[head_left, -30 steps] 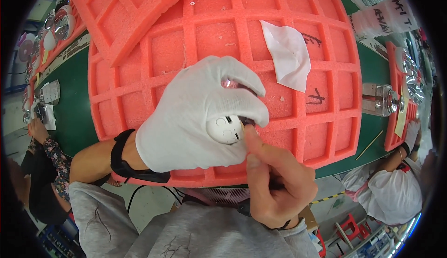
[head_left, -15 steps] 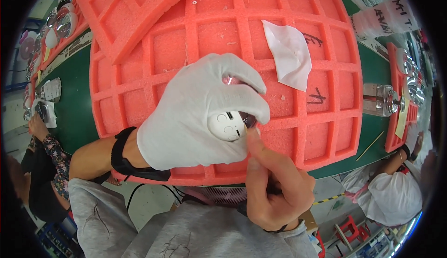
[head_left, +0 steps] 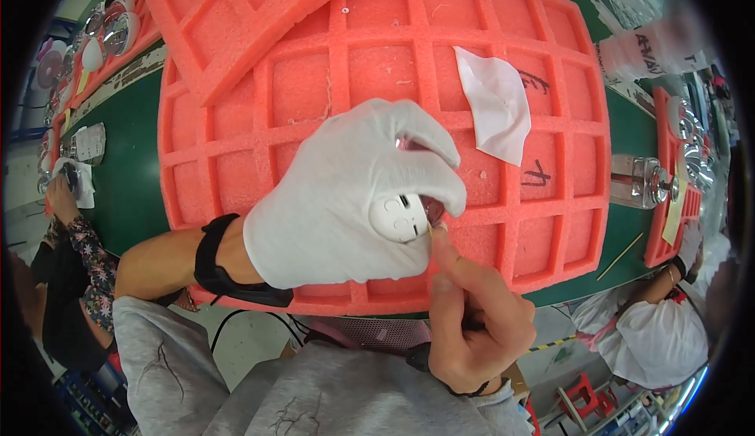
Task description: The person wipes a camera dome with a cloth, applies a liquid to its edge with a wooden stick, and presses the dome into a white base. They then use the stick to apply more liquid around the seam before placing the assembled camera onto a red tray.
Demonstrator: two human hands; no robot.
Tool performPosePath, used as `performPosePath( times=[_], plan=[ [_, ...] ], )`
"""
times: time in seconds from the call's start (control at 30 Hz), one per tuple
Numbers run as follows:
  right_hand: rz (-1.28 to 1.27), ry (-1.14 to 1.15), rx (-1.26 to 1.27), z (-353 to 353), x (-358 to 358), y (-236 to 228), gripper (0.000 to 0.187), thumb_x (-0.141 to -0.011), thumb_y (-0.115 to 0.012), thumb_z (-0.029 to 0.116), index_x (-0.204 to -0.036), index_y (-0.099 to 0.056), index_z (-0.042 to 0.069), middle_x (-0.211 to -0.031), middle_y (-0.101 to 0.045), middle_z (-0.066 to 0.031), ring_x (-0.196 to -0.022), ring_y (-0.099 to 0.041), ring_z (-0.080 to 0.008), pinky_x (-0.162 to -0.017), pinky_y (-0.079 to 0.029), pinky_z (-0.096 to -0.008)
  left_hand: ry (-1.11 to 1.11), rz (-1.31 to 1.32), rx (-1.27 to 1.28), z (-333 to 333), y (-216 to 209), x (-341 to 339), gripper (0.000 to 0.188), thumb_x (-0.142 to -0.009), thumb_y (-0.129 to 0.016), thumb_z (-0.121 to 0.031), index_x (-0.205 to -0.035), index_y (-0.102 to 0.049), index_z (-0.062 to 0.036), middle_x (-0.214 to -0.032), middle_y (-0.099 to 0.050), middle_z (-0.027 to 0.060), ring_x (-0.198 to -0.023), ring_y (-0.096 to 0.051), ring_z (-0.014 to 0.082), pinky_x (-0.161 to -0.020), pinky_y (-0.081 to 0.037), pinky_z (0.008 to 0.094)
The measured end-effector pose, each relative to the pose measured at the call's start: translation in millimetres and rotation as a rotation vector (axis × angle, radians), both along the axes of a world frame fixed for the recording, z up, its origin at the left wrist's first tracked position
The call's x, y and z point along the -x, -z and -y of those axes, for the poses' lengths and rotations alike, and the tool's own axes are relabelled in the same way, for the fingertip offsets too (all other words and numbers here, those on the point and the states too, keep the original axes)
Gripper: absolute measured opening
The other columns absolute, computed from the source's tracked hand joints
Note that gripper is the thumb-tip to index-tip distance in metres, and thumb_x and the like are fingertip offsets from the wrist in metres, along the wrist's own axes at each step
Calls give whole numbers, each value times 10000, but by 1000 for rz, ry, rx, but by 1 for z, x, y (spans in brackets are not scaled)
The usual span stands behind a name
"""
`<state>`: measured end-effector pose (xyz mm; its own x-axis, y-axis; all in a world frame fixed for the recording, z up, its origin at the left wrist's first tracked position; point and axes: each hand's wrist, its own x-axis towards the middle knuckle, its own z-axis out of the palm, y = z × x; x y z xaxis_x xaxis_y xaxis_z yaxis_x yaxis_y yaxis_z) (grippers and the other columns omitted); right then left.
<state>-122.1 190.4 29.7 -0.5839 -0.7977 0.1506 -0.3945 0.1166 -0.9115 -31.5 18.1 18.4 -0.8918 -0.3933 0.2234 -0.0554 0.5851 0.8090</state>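
Note:
My left hand (head_left: pixel 338 200), in a white glove, is closed around a small round white part (head_left: pixel 399 217) with a shiny reflective rim, held above an orange foam grid tray (head_left: pixel 314 82). My bare right hand (head_left: pixel 472 318) comes up from below. Its thumb and forefinger pinch a thin wooden stick (head_left: pixel 430 231) whose tip touches the edge of the white part. Most of the part is hidden by my gloved fingers.
A white cloth (head_left: pixel 495 102) lies in the tray's right cells. A second foam tray (head_left: pixel 236 11) leans at the upper left. Shiny round parts (head_left: pixel 110 31) sit far left, more on a tray at the right (head_left: pixel 684 145). Other people work at both sides of the green table (head_left: pixel 126 176).
My right hand has shifted slightly right and down along the part's edge. My left hand keeps the same grip.

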Motion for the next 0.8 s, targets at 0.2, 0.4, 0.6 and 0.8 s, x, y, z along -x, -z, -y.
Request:
performPosePath(
  times=[0.2, 0.4, 0.6, 0.8],
  plan=[
    [-3, -30, 24, 9, 0, -1, 302, -836, -587, -160, -1074, -739, -52, -646, -655, 4, -511, -415, 31, -473, -276, -159, 9, 19, -29, 3, -2, -2, 286, -645, -848, -79, -894, -739, -169, -1114, -617, 76, -847, -625, 201, -724, -498, 323],
    [-33, -78, -43, 16, 7, -7, 345, -771, -615, -180, -1068, -732, -48, -728, -714, -75, -459, -468, -45, -461, -380, -188, 17, 29, -17, 5, -3, 1, 281, -648, -848, -84, -892, -736, -167, -1111, -617, 77, -862, -625, 200, -727, -502, 326],
    [-7, -49, 2, 9, 5, -5, 289, -838, -611, -139, -1078, -741, -44, -654, -680, -9, -506, -426, 29, -468, -296, -172, 7, 19, -24, 3, -4, 0, 270, -664, -841, -85, -898, -734, -167, -1101, -617, 77, -867, -630, 208, -729, -508, 328],
    [-38, -74, -3, 1, 6, -5, 317, -817, -621, -139, -1086, -746, -28, -613, -658, -22, -486, -415, 22, -454, -294, -180, 11, -9, -32, 4, 0, -1, 263, -681, -834, -81, -908, -729, -160, -1097, -614, 78, -856, -636, 213, -718, -512, 329]
  ],
)
